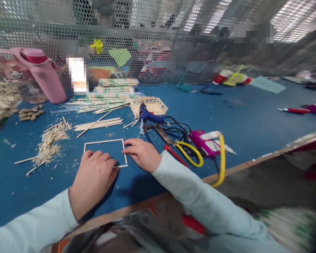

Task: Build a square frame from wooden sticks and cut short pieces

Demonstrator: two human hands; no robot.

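The thin wooden frame [104,141] lies flat on the blue table [250,121], between the two hands. Its long axis runs side to side, from one hand towards the other; the right hand [140,153] meets its short right side, close to the far corner, while the left hand [96,172] covers the near left part. Both are touching distance close, so neither is clearly nearer. The right fingertips are slightly parted at the stick; I can't tell whether they pinch it. The left fingers curl down over the frame, their grip hidden from me.

The frame is a slim rectangle of pale, straight sticks. Beyond it lie loose sticks [101,123], smooth and round-looking; to the left, a rough heap of splintery scraps [51,142]. A blue plastic glue gun [151,115] sits past the right hand.
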